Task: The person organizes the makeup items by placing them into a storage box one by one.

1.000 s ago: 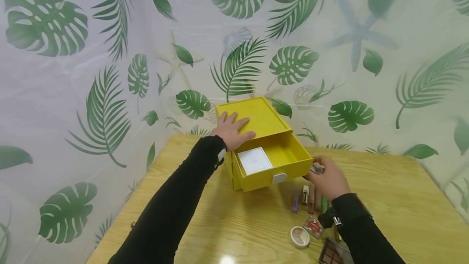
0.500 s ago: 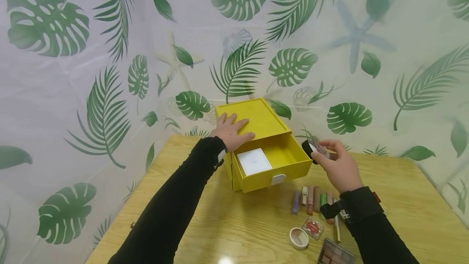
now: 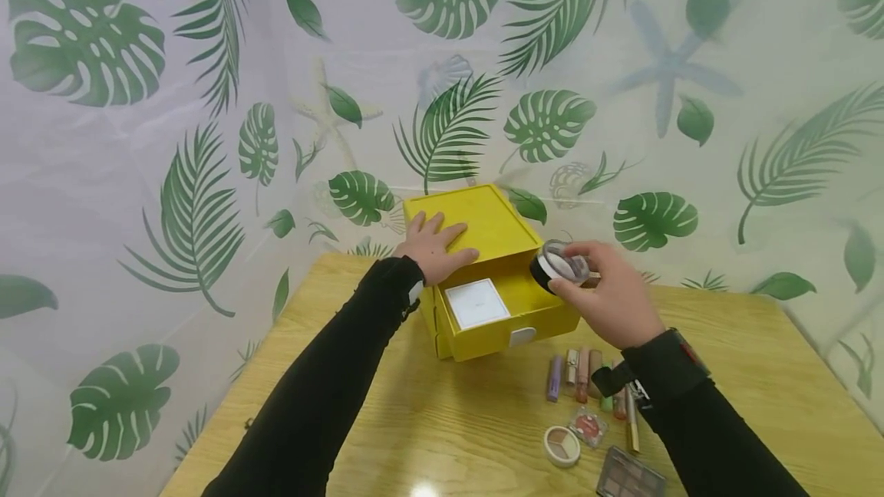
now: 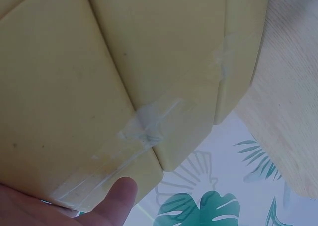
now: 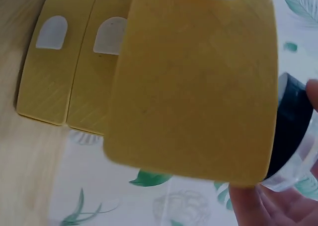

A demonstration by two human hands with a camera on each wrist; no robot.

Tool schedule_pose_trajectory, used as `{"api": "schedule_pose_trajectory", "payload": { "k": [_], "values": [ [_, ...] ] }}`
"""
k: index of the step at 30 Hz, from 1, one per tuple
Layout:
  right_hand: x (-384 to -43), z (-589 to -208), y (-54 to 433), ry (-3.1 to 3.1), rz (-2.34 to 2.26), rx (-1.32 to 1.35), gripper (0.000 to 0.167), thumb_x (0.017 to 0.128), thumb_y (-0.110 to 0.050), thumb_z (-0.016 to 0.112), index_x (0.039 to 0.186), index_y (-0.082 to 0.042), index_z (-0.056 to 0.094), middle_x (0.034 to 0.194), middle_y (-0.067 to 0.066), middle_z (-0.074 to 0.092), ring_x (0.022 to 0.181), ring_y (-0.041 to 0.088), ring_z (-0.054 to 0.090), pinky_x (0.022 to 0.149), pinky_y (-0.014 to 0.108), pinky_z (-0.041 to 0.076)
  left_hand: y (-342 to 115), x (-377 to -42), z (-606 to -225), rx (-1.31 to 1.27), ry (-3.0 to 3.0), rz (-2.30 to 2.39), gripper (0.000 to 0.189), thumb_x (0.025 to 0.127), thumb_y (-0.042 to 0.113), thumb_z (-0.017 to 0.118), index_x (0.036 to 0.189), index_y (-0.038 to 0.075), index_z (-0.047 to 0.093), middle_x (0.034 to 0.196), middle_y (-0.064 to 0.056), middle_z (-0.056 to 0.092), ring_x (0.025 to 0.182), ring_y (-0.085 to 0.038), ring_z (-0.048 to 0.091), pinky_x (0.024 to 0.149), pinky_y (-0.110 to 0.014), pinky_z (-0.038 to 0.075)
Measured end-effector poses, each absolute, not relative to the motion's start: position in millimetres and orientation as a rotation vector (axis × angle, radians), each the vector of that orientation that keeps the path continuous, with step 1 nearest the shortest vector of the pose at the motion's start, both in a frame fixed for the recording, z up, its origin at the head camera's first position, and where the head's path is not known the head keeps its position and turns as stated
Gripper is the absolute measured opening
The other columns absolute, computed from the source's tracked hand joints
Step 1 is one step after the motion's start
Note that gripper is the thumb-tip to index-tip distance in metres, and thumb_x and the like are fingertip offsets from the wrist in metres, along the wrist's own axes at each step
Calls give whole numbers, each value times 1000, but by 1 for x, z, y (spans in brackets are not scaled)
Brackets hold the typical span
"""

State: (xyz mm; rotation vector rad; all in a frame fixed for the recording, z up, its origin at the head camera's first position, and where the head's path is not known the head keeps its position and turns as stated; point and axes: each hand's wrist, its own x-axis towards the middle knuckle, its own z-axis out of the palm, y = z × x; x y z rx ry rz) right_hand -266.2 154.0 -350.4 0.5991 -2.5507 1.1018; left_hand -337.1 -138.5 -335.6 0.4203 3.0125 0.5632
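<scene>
One yellow box [image 3: 483,225] stands toward the far edge of the tabletop [image 3: 394,413], about midway between its left and right edges. It has three drawers, each front bearing one pale tab [image 5: 52,33]; two are closed, and the top drawer [image 3: 476,340] is pulled out. One white square packet [image 3: 478,304] lies inside, at the left front corner.

The two hands are apart. The left hand [image 3: 435,248] rests on the box's lid by its left edge, fingers spread, gripping nothing. The right hand [image 3: 615,297] pinches one round jar [image 3: 544,271], black and clear, tilted at the opening of the top drawer by its right side; whether jar and drawer touch I cannot tell.

On the tabletop, between the box and the right edge, seven slim cosmetic tubes [image 3: 583,374] lie roughly side by side, partly hidden by the right wrist. Nearer the front are one round compact [image 3: 562,445], one square red compact [image 3: 588,426] and one rectangular palette [image 3: 630,474].
</scene>
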Motion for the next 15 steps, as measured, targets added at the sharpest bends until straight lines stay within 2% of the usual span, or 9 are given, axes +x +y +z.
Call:
{"api": "schedule_pose_trajectory", "payload": {
  "k": [7,12,15],
  "values": [
    [-268,-343,135,-2673,835,647,42,95,-28,72,129,-6,61,131,18,57,105,33,57,86,50,50,-139,-338,-336,424,3021,551,71,100,65,43,161,31,31,169,-7,13,154,-35,-2,119,-60,15],
    [-269,-342,126,-2696,702,645,41,93,-27,74,128,-7,64,135,19,56,112,36,59,89,52,51,-139,-337,-335,430,3023,570,71,100,64,45,160,30,33,169,-8,14,154,-36,-1,119,-60,17],
    [-270,-344,123,-2711,655,660,42,93,-27,75,128,-8,64,136,17,55,109,36,61,87,51,52,-140,-336,-336,426,3021,570,71,100,64,45,160,30,33,169,-8,15,154,-36,-1,119,-60,18]
  ]
}}
